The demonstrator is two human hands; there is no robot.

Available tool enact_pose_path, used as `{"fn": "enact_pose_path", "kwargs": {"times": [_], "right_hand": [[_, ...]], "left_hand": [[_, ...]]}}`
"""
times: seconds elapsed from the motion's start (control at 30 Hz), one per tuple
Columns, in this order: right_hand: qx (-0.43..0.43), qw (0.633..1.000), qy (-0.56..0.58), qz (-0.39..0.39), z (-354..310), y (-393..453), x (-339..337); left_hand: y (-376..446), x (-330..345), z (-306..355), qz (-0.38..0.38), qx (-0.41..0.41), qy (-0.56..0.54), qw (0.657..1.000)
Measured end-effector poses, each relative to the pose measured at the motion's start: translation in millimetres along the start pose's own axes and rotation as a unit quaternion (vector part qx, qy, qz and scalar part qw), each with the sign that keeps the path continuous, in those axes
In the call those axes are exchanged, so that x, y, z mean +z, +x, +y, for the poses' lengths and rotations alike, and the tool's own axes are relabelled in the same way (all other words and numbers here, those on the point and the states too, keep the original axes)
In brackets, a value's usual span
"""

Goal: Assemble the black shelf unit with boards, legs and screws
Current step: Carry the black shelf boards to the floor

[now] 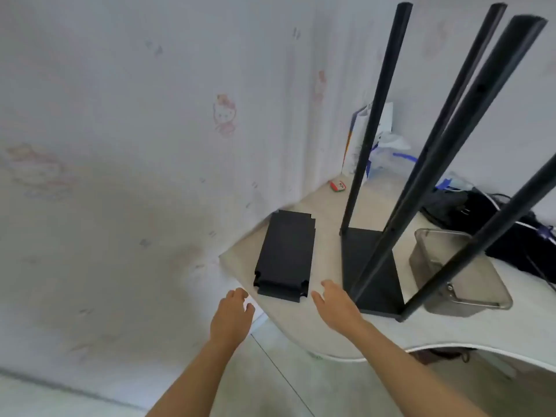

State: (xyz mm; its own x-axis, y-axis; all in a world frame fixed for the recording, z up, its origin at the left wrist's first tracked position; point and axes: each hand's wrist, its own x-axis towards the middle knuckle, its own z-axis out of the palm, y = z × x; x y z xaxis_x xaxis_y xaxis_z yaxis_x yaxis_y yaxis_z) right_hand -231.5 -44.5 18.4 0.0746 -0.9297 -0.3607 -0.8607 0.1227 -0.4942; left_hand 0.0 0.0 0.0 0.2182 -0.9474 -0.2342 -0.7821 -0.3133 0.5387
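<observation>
A stack of black shelf boards (285, 254) with notched corners lies on the table near its left edge. To its right stands a black board (368, 266) with several long black legs (376, 115) rising from its corners. My left hand (233, 316) hovers just short of the stack's near left corner, fingers loosely curved, holding nothing. My right hand (335, 305) reaches between the stack and the standing unit, fingers spread, empty.
The beige table (301, 323) has a curved front edge. A clear plastic box (460, 275) sits right of the unit. Black bags with cables (469, 212) lie behind it. A small red item (337, 186) and papers (359, 139) sit in the wall corner.
</observation>
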Motion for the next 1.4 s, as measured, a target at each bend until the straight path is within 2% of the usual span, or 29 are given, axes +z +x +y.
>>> {"fn": "enact_pose_path", "kwargs": {"times": [0.13,0.33,0.63,0.83,1.2,1.4], "right_hand": [[0.073,0.994,0.075,-0.020,-2,37,3],[0.123,0.988,0.083,-0.052,-15,91,6],[0.179,0.970,0.137,-0.094,-24,139,3],[0.212,0.955,0.148,-0.148,-24,143,11],[0.225,0.951,0.193,-0.086,-22,131,42],[0.257,0.897,0.353,-0.066,-19,117,51]], "left_hand": [[36,3,-8,0.008,-0.047,-0.079,0.996],[91,9,0,0.000,-0.070,-0.125,0.990],[149,26,12,-0.058,-0.121,-0.149,0.980],[163,40,16,-0.122,-0.116,-0.145,0.975],[152,40,12,-0.163,-0.120,-0.152,0.967],[146,32,8,-0.185,-0.140,-0.189,0.954]]}}
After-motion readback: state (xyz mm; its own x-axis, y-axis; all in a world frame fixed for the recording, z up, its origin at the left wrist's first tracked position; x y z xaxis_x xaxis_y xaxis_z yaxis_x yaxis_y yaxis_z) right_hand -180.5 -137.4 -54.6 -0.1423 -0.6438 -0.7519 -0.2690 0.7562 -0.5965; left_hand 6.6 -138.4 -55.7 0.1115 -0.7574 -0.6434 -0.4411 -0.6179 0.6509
